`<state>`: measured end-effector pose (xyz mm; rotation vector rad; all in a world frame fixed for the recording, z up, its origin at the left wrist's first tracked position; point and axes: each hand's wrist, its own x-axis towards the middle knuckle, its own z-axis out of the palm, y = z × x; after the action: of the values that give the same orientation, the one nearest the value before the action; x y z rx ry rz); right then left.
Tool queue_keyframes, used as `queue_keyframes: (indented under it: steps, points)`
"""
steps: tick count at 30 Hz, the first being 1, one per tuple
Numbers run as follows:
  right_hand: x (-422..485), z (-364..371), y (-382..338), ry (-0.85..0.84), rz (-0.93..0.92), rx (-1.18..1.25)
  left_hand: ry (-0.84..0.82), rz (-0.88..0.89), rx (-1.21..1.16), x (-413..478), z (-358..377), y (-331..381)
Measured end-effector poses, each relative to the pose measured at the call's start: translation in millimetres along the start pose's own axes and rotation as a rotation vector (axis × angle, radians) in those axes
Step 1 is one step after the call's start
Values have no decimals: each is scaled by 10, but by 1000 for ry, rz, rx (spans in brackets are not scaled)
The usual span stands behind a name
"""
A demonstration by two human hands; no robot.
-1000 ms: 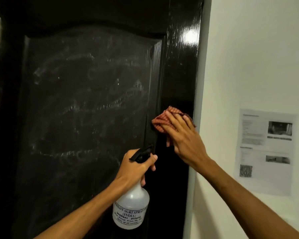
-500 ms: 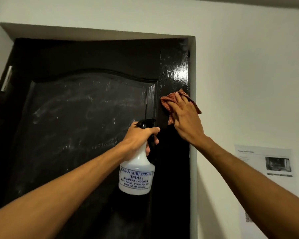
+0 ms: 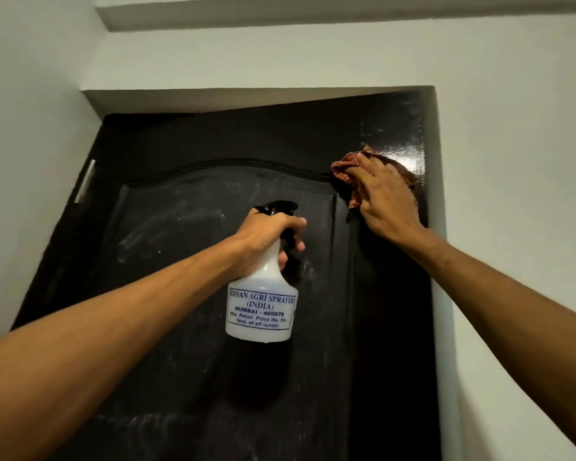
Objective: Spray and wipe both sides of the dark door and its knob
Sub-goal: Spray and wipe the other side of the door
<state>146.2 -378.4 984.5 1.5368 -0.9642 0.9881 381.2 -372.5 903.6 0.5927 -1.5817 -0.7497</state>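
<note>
Door (image 3: 180, 377) fills your view: dark, glossy, with an arched raised panel. Pale smears streak the panel, and the right-hand upright near the top shows a bright glare. White wall (image 3: 512, 161) frames the door on both sides and above. White plastic spray bottle (image 3: 261, 311), with a black trigger head and a blue printed label, hangs upright in front of the panel's middle; you cannot tell whether it touches the surface. Your left hand (image 3: 266, 232) grips its neck, fingers curled round below the trigger. Your right hand (image 3: 384, 194) lies flat, fingers straight, pressing a reddish checked cloth (image 3: 345, 169) against the door's upper right corner, beside the panel's arch. The cloth bunches out to the left past your fingertips. Small metal strip (image 3: 85, 181) sits high on the door's left edge.
</note>
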Motion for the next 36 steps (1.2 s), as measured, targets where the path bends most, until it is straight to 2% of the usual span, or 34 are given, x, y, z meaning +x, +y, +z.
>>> queue_keyframes:
  steps: [5,11,17,21,24,27,32,34,36]
  points:
    - [9,288,-475,68,-7,115,80,-51,86,15,-698,-413]
    - [366,850,-1473,-35,-48,27,200,-75,130,53,-1902,-833]
    - [699,1516,-2397,-76,-79,-33,246,-97,133,173,-2948,-1015]
    - [916,1902,-3052,-112,-149,-6,269,-75,158,286,-3539,-1090]
    - [1042,2223,-3576,-195,-283,11,269,-63,154,352,-3987,-1181]
    - [1148,2405,-3743,-285,-389,-19,251,-86,160,347,-4201,-1276]
    - [1551,2434,-3833,-179,-188,-5,273,-88,178,331,-4534,-1358]
    - [1508,2569,-4012,-212,-336,15,283,-90,177,340,-4639,-1379]
    - [1331,2763,-4227,-332,-531,23,295,-101,182,333,-4699,-1425]
